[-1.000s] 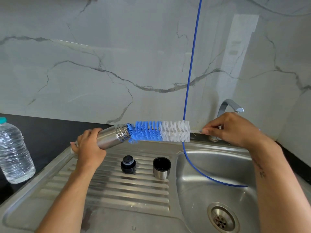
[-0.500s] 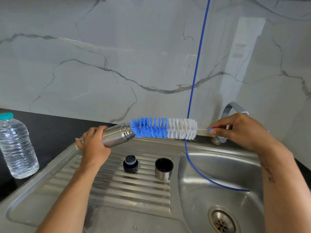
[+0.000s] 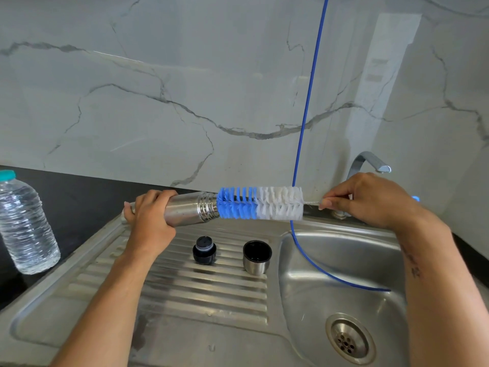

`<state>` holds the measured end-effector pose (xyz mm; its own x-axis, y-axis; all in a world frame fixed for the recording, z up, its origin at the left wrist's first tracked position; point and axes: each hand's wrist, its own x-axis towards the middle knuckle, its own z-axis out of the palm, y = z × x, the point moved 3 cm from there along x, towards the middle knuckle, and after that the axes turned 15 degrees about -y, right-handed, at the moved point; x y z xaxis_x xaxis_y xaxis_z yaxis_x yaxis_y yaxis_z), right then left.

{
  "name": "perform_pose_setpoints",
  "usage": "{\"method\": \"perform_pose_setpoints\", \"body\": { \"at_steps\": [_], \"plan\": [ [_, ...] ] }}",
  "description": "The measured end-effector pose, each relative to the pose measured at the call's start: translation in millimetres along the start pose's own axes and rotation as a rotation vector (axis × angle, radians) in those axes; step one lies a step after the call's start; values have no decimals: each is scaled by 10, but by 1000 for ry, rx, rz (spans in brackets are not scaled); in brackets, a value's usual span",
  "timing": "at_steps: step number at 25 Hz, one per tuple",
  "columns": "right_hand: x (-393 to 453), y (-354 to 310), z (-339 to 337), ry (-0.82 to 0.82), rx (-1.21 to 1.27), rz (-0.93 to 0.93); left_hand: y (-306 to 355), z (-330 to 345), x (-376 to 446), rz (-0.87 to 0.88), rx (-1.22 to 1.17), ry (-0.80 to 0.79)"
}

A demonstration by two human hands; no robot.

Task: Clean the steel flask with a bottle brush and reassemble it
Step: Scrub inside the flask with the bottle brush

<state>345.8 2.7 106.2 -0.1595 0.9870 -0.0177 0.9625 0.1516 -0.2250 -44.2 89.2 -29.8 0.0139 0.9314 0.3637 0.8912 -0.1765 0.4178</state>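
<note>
My left hand (image 3: 148, 221) grips the steel flask (image 3: 190, 209), which lies sideways above the drainboard with its threaded mouth to the right. The blue and white bottle brush (image 3: 260, 202) points into that mouth, its blue tip at the opening. My right hand (image 3: 367, 200) pinches the brush's thin wire handle. Below, the black stopper (image 3: 204, 250) and the steel cup lid (image 3: 257, 256) stand on the ribbed drainboard (image 3: 201, 290).
A clear water bottle (image 3: 25, 226) with a teal cap stands on the black counter at the left. The sink basin (image 3: 341, 263) with its drain (image 3: 347, 340) lies at the right. A blue hose (image 3: 304, 128) hangs into it beside the tap (image 3: 369, 161).
The blue end of the brush has gone slightly further into the flask mouth. Both hands hold as before.
</note>
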Motion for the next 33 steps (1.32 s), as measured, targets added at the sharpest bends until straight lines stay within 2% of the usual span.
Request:
{"method": "perform_pose_setpoints", "body": {
  "at_steps": [4, 7, 9, 15, 17, 20, 23, 25, 29, 31, 33],
  "plan": [
    [111, -105, 124, 34, -52, -50, 25, -11, 4, 0, -24, 11],
    [98, -103, 90, 280, -52, -6, 42, -20, 13, -27, -15, 19],
    [78, -130, 85, 357, -89, -13, 48, -14, 15, -35, -27, 15],
    [157, -290, 177, 204, -164, -106, 61, 28, 2, -19, 3, -3],
    [174, -291, 213, 201, -180, -115, 69, 32, 8, -14, 31, -10],
    [157, -204, 153, 333, -104, -145, 66, 13, 17, -48, 42, -7],
    [152, -189, 116, 512, -241, -263, 80, 10, 17, -59, 8, -13],
    [137, -234, 123, 466, -197, -255, 80, 5, 11, -55, 2, -13],
    [218, -364, 288, 84, -185, -100, 146, 42, -17, 7, 17, -23],
    [247, -395, 338, 86, -192, -81, 176, 41, -9, 26, 38, -19],
    [228, -363, 288, 236, -249, -33, 169, 23, 1, 11, 48, -1]
  ]
}}
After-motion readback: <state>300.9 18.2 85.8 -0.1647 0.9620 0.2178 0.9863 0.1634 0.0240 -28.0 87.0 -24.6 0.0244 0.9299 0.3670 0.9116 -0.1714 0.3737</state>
